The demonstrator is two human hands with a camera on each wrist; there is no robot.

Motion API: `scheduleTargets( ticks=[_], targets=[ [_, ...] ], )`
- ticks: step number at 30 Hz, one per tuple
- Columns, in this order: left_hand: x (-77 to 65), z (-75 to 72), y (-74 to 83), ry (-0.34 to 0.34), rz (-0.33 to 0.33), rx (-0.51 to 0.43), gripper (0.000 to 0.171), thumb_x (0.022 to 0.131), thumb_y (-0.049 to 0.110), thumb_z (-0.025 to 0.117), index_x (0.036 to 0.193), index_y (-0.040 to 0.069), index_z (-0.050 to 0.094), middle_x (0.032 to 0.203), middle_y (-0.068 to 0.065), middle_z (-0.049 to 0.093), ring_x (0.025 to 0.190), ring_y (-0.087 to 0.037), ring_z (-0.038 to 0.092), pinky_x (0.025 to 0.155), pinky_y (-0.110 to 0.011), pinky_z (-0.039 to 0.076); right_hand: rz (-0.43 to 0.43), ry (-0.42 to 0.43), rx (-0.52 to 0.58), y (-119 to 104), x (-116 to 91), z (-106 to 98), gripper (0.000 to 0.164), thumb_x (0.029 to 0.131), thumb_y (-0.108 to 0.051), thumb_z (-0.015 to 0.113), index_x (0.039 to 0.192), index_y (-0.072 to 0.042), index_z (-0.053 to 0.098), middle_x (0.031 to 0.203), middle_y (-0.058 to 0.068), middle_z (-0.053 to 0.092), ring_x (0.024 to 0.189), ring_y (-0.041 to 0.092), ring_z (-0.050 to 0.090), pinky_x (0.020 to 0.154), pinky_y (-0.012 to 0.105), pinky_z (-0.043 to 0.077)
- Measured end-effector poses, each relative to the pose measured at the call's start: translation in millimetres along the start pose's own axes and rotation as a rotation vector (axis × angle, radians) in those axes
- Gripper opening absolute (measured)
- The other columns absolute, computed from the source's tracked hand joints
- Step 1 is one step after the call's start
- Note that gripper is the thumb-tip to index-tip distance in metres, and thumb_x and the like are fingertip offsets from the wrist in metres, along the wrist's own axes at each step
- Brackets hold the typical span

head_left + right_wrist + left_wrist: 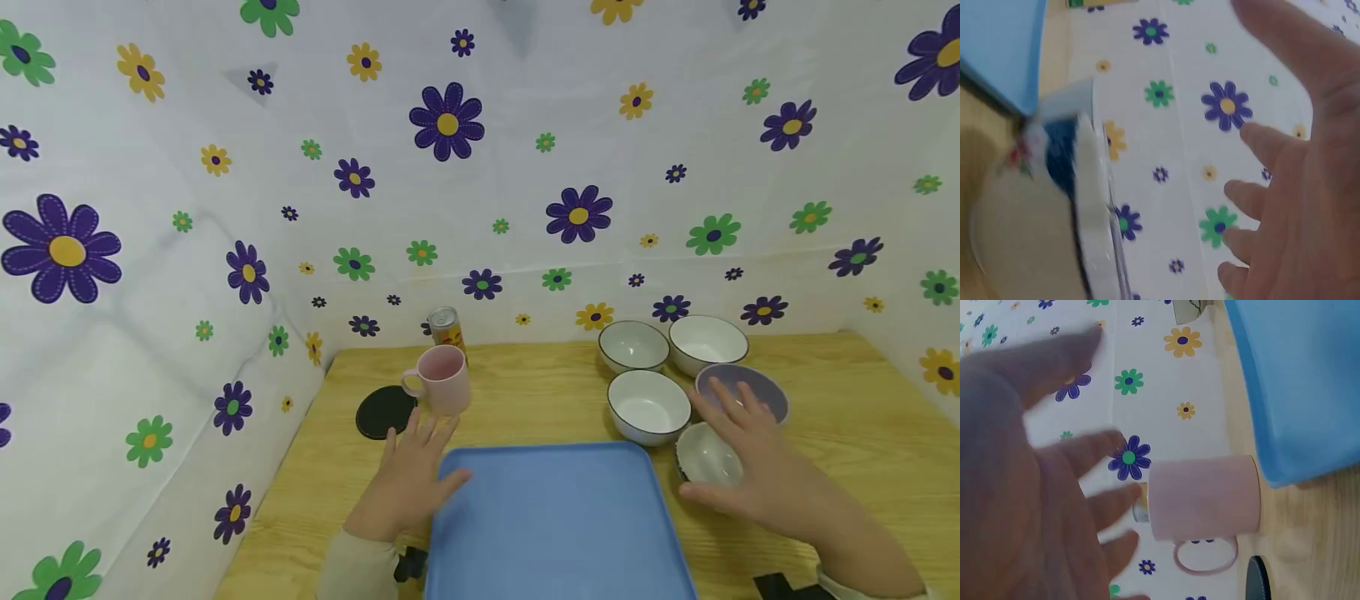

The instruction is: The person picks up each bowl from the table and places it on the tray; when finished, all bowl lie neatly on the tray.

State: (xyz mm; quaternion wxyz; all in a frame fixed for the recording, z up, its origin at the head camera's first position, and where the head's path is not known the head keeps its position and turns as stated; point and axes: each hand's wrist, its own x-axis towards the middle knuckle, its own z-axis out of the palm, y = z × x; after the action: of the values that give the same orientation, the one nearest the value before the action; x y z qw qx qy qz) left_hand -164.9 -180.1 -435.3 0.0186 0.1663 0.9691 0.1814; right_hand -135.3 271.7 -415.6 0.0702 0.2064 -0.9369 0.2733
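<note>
Where the tabletop is nearest the person, the tray lies between two hands that are spread and hold nothing. The left hand hovers by the tray's far left corner, its thumb out toward the blue surface. The right hand hangs above the floral bowl and partly hides it; the right wrist view shows a gap between fingers and bowl. With no grip made on either side, the step in hand looks like a reach, or a pause before one.

Just beyond the left fingertips, the mug stands upright, handle to the left, with the coaster flat beside it. A grasp here would call for sliding the left hand forward and curling its fingers round the mug's body, since the handle faces away from the thumb.

On the right, the front white bowl and the purple bowl sit close behind the floral bowl. Taking any of these would probably call for lowering the right hand and pinching one rim, carefully, as a neighbour could be nudged.

Farther back, the grey bowl and the back white bowl sit side by side. Behind the mug stands the can, partly hidden, before the flowered backdrop.
</note>
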Motion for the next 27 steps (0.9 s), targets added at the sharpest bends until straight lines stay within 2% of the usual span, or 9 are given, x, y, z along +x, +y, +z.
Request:
scheduleTargets(
  ticks=[4,8,13,17,19,20,24,26,27],
  targets=[
    [-2.0,3.5,-16.2,0.010,-0.152,-0.031,0.059,0.100,0.037,0.061,0.146,0.003,0.048,0.152,-0.022,0.042,0.143,-0.045,0.034,0.111,-0.066,0.028,0.208,-0.060,-0.028,19.0,-4.6,-15.6,0.115,0.081,-0.053,0.080,0.161,-0.007,0.011,0.161,0.034,0.009,0.137,0.066,0.018,0.097,0.081,0.024],
    [-4.0,5.8,-29.6,-0.067,-0.252,-0.140,0.057,0.101,0.038,0.059,0.143,0.000,0.051,0.136,-0.019,0.058,0.126,-0.039,0.055,0.102,-0.057,0.043,0.344,-0.113,-0.056,40.5,-16.3,-22.2,0.116,0.083,-0.058,0.076,0.160,-0.002,0.008,0.152,0.042,0.016,0.121,0.067,0.036,0.081,0.078,0.038],
    [-4.8,8.9,-43.0,-0.147,-0.307,-0.233,0.064,0.100,0.048,0.057,0.146,0.004,0.049,0.126,-0.014,0.066,0.113,-0.031,0.063,0.096,-0.055,0.048,0.326,-0.129,0.015,61.2,-28.0,-18.3,0.108,0.087,-0.045,0.077,0.156,0.007,0.012,0.142,0.042,0.029,0.114,0.062,0.047,0.079,0.069,0.047],
    [-8.1,10.9,-46.0,-0.160,-0.301,-0.275,0.063,0.100,0.048,0.056,0.146,0.005,0.049,0.130,-0.015,0.063,0.117,-0.032,0.061,0.098,-0.055,0.047,0.282,-0.151,0.142,72.0,-31.5,-8.7,0.100,0.090,-0.031,0.076,0.157,0.006,0.010,0.142,0.040,0.034,0.113,0.059,0.052,0.077,0.045,0.056],
    [-12.0,13.1,-45.9,-0.179,-0.284,-0.342,0.063,0.102,0.046,0.055,0.147,0.004,0.047,0.111,-0.014,0.069,0.098,-0.029,0.067,0.085,-0.051,0.053,0.253,-0.154,0.209,76.2,-33.0,-2.0,0.099,0.090,-0.023,0.077,0.158,0.003,0.010,0.145,0.038,0.033,0.115,0.035,0.059,0.075,0.032,0.055],
    [-14.4,14.7,-45.3,-0.188,-0.275,-0.380,0.063,0.102,0.045,0.055,0.148,0.003,0.045,0.100,-0.013,0.070,0.087,-0.027,0.067,0.078,-0.048,0.054,0.239,-0.158,0.228,77.6,-33.5,1.4,0.099,0.090,-0.021,0.077,0.159,0.001,0.010,0.147,0.038,0.031,0.116,0.034,0.058,0.073,0.027,0.054],
    [-21.8,23.9,-42.5,-0.232,-0.243,-0.538,0.064,0.104,0.039,0.055,0.152,0.000,0.038,0.067,-0.005,0.056,0.051,-0.017,0.051,0.053,-0.037,0.048,0.186,-0.143,0.277,81.5,-35.8,12.7,0.103,0.085,-0.015,0.081,0.159,-0.001,0.011,0.149,0.036,0.029,0.106,-0.002,0.050,0.072,0.021,0.052],
    [-24.4,26.9,-41.9,-0.245,-0.232,-0.582,0.063,0.104,0.036,0.056,0.152,0.000,0.037,0.069,-0.005,0.057,0.050,-0.017,0.053,0.052,-0.037,0.050,0.166,-0.128,0.279,80.6,-34.6,17.2,0.106,0.082,-0.014,0.083,0.159,0.000,0.011,0.145,0.036,0.031,0.106,0.008,0.054,0.071,0.020,0.050],
    [-25.1,27.9,-41.9,-0.250,-0.228,-0.598,0.063,0.104,0.034,0.056,0.153,0.000,0.036,0.069,-0.005,0.058,0.050,-0.018,0.054,0.051,-0.037,0.050,0.160,-0.116,0.274,80.4,-34.0,18.7,0.108,0.080,-0.013,0.084,0.159,0.000,0.011,0.144,0.036,0.032,0.104,0.001,0.050,0.072,0.020,0.049]
  ],
)
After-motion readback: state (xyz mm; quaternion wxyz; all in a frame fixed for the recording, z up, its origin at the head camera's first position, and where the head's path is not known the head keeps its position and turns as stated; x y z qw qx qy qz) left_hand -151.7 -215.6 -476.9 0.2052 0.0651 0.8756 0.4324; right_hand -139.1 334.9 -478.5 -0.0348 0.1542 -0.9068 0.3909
